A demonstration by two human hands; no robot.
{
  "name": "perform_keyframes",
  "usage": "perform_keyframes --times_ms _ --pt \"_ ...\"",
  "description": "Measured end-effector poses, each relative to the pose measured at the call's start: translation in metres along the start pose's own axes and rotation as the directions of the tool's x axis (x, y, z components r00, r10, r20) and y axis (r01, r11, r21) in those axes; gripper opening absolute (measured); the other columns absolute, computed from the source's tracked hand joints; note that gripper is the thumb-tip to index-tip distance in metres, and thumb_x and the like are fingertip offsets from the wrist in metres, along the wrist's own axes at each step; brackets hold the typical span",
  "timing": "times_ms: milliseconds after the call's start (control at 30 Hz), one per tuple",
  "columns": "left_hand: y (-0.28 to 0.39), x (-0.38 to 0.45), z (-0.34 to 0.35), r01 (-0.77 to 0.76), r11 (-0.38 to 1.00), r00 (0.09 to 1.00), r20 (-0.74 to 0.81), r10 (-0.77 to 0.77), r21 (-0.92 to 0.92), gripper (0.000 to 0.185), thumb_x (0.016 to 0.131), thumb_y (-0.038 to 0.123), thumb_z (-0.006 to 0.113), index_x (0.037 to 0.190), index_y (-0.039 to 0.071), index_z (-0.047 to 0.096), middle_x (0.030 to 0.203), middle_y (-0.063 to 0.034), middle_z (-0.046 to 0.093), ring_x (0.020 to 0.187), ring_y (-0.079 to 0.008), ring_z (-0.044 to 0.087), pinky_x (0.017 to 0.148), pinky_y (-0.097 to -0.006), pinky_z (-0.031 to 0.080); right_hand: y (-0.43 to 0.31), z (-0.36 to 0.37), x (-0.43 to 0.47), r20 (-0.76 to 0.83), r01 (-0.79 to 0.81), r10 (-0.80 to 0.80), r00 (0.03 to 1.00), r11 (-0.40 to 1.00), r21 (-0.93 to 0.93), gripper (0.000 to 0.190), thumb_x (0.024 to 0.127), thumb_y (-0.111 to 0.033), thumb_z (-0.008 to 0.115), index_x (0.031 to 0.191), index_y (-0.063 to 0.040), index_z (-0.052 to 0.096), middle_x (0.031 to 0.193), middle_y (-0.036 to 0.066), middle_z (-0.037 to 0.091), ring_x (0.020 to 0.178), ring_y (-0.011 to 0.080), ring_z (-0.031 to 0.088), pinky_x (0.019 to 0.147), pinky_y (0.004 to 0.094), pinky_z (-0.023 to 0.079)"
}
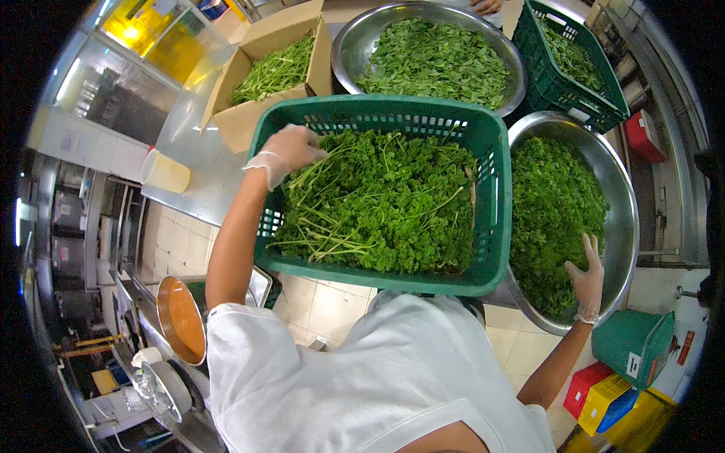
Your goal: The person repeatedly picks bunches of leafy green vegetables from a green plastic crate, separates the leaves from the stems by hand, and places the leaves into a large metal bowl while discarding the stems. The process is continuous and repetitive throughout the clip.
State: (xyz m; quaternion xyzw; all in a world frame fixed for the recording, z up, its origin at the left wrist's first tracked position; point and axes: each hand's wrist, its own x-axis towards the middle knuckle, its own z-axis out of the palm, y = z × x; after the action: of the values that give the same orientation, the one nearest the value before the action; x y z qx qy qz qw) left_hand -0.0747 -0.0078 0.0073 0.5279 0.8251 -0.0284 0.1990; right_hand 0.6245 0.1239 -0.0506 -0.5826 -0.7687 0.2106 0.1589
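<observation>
Right before me stands a green plastic crate [498, 170] filled with curly parsley [391, 198], stems lying toward the left. My left hand [291, 150], in a clear disposable glove, is over the crate's left part by the stems, fingers curled; whether it grips any stem cannot be made out. To the right is a large stainless steel bowl [622, 209] of plucked green leaves [555, 209]. Also gloved, my right hand [589, 277] is over this bowl's near right side, its fingers spread and holding nothing.
Behind the crate sit a cardboard box [226, 85] of stems, another steel bowl [354, 48] of leaves and a second green crate [566, 96]. A co-worker's hand [486, 7] shows at the far edge. A plastic container [167, 171] stands on the steel table [195, 147].
</observation>
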Motion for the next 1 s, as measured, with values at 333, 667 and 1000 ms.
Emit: perform_keyframes --times_ms 333,667,1000 --pt "-0.030 -0.020 0.009 -0.138 0.990 0.920 -0.375 0.112 -0.043 0.013 0.098 0.013 0.071 0.099 0.001 0.074 0.085 -0.0178 0.076 0.077 -0.0367 0.074 0.076 -0.0462 0.058 0.021 0.012 0.003 -0.032 -0.033 0.035 0.999 0.998 0.056 0.053 0.097 0.000 0.075 0.149 -0.005 0.067 0.168 0.022 0.052 0.155 0.0377 0.051 0.124 0.0449 0.043" --pt "0.038 -0.090 -0.036 -0.292 0.852 0.732 -0.675 -0.094 -0.435 0.005 0.104 0.002 0.065 0.107 -0.001 0.069 0.076 -0.0058 0.061 0.071 -0.0142 0.057 0.067 -0.0326 0.050 0.036 0.026 -0.013 0.016 -0.014 0.011 1.000 0.973 0.230 0.037 0.096 0.001 0.070 0.133 0.000 0.077 0.125 0.023 0.080 0.106 0.0343 0.078 0.095 0.0429 0.060" --pt "0.060 -0.096 -0.025 -0.166 0.956 0.777 -0.629 -0.023 -0.241 0.006 0.101 0.005 0.066 0.107 0.002 0.067 0.082 -0.0223 0.068 0.078 -0.0386 0.071 0.074 -0.0465 0.055 0.059 0.042 -0.009 0.068 -0.015 0.001 0.998 0.978 0.208 0.029 0.103 -0.015 0.071 0.128 -0.002 0.078 0.127 0.019 0.079 0.118 0.0387 0.071 0.104 0.0463 0.055"
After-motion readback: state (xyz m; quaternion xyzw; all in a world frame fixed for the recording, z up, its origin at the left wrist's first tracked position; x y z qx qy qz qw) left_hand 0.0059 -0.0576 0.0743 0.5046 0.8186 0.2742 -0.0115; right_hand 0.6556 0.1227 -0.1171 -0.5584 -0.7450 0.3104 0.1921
